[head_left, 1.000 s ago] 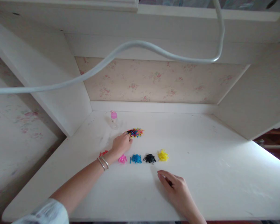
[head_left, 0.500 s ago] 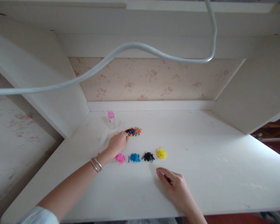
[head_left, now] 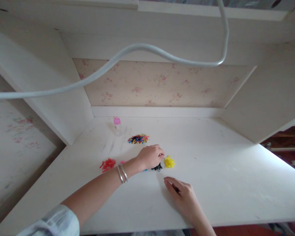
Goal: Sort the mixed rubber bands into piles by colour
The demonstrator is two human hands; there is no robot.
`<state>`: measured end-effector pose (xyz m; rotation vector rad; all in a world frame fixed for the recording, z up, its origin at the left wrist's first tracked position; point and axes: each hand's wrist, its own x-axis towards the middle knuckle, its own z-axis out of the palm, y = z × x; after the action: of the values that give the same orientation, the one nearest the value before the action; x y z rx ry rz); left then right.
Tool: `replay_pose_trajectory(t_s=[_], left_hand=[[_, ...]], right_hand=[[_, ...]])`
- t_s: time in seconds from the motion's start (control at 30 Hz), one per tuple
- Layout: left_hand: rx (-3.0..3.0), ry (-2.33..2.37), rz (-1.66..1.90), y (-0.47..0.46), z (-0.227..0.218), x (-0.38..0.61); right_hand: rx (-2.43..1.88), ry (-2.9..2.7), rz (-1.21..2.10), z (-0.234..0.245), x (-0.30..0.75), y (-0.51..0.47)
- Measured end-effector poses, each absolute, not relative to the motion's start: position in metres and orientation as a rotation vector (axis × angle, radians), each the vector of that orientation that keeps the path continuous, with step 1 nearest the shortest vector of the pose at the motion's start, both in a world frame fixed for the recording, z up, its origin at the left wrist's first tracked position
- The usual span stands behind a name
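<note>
My left hand (head_left: 151, 156), wearing two silver bangles at the wrist, is over the black rubber bands (head_left: 158, 167). Its fingers are pinched beside the yellow rubber bands (head_left: 169, 161); whatever is in them is too small to tell. Under that hand and forearm, the pink rubber bands (head_left: 122, 162) and blue rubber bands (head_left: 145, 170) are mostly hidden. A heap of red rubber bands (head_left: 108, 164) lies left of the forearm. Farther back is a mixed-colour heap of rubber bands (head_left: 138, 139). My right hand (head_left: 183, 193) rests curled on the table, thumb against fingers, its inside hidden.
A small clear bottle with a pink lid (head_left: 117, 126) stands at the back left of the white table (head_left: 226, 173). White side panels and a low back ledge (head_left: 157, 111) bound the table. A white cable (head_left: 147, 48) crosses the upper view.
My left hand has moved from the mixed heap to the right and nearer, over the black heap. The red heap has come into view, while pink and blue are now mostly covered. My right hand stays put.
</note>
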<state>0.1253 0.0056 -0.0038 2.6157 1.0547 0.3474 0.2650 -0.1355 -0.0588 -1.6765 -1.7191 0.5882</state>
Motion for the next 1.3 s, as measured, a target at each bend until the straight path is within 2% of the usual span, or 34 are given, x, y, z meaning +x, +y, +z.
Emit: replay_pose_trajectory(t_s=[0.37,0.73,0.87,1.1,1.3], left_hand=[[2.636,1.004,0.305,0.006,-0.005,0.150],[2.447,1.140,0.560,-0.036,0.023,0.051],[2.151,1.230,0.683,-0.073,0.008,0.009],[1.733,1.401,0.747,-0.108,-0.042,-0.034],[1.750,1.349,0.798,-0.108,-0.051,-0.036]], right_hand=[[-1.688,-1.703,0.623,-0.061,0.265,-0.135],[-1.697,-1.704,0.698,-0.059,0.263,-0.133],[-1.703,-1.794,0.700,-0.050,0.262,-0.125],[-1.690,-1.951,0.562,0.004,0.249,-0.077],[-2.030,-2.186,0.253,0.007,0.229,0.000]])
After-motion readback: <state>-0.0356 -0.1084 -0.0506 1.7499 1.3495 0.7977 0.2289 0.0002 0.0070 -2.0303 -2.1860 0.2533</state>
